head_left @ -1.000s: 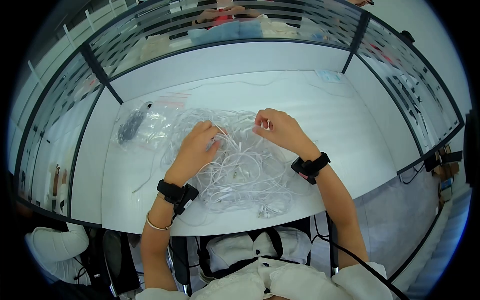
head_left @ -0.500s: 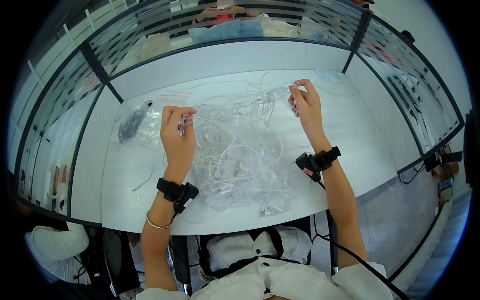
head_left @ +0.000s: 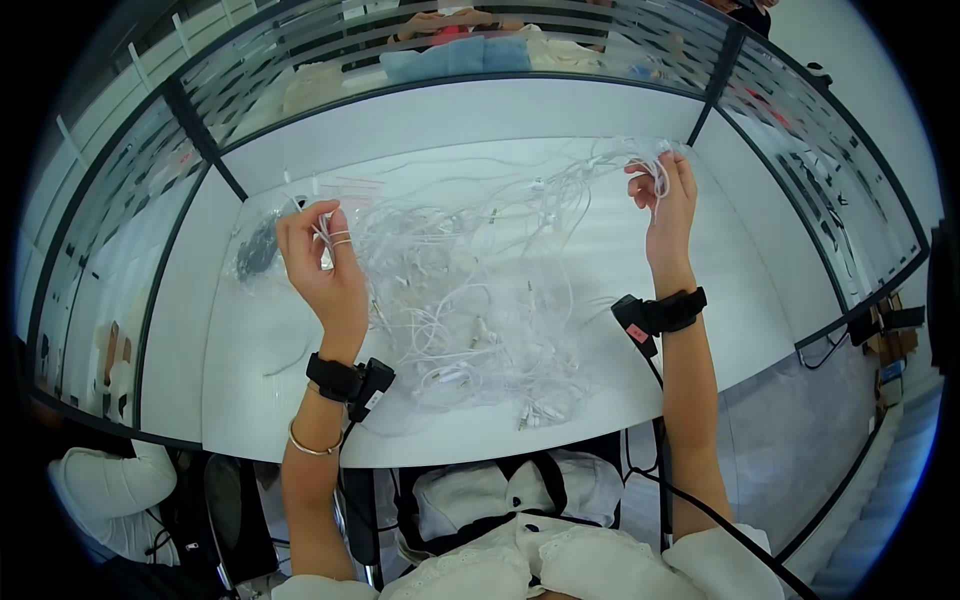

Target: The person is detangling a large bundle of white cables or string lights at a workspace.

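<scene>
A big tangle of thin white cables (head_left: 450, 330) spreads over the middle of the white table, with small metal plugs showing among the loops. My left hand (head_left: 325, 265) is raised at the tangle's left side, its fingers closed round a few white strands. Over at the far right, my right hand (head_left: 668, 205) grips a looped bunch of white cables. Strands run from that bunch back leftward to the heap, lifted off the table in part. Behind my left hand lies a clear plastic bag (head_left: 262, 245) with a dark cable inside it.
Low white partitions with striped glass (head_left: 460, 110) enclose the table at the back and sides. Beyond the back glass are a person's hands and folded blue cloth (head_left: 455, 60). A person's white sleeve (head_left: 115, 490) shows at lower left. Black wrist devices (head_left: 660, 315) are strapped to my wrists.
My hands have moved apart: the right went to the right and slightly back, the left went left. The cables between them have spread wider, and a bunch at the right is pulled further out.
</scene>
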Tool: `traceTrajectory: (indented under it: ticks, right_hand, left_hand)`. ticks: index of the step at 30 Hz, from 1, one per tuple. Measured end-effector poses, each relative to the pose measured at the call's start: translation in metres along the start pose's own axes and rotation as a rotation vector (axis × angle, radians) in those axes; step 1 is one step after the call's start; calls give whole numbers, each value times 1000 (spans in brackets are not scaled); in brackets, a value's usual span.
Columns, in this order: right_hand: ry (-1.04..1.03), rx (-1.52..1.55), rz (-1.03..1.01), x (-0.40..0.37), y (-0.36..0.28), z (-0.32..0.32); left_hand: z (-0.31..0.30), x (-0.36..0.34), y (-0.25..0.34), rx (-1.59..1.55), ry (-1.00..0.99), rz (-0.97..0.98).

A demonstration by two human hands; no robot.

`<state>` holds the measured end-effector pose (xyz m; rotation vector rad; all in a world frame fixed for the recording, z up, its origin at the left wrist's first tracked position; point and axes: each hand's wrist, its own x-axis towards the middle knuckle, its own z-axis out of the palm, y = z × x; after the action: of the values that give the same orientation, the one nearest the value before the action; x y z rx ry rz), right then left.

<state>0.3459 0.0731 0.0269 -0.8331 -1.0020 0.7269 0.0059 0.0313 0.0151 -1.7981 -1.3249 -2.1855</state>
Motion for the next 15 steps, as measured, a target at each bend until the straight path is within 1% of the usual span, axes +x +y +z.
traceTrajectory:
  ticks: [3, 6, 7, 10, 15]
  right_hand:
    - [47, 23, 8, 0, -5, 2]
    - [74, 55, -16, 1, -4, -4]
    - [87, 65, -27, 2, -6, -6]
    - [100, 86, -51, 3, -9, -9]
    - [172, 127, -32, 6, -9, -14]
  left_hand:
    - [0, 1, -1, -72, 22, -17]
    - [-2, 3, 2, -47, 33, -30]
    - [-2, 4, -1, -59, 37, 4]
    - [-2, 7, 0, -53, 39, 24]
    - [-4, 9, -1, -53, 5, -24]
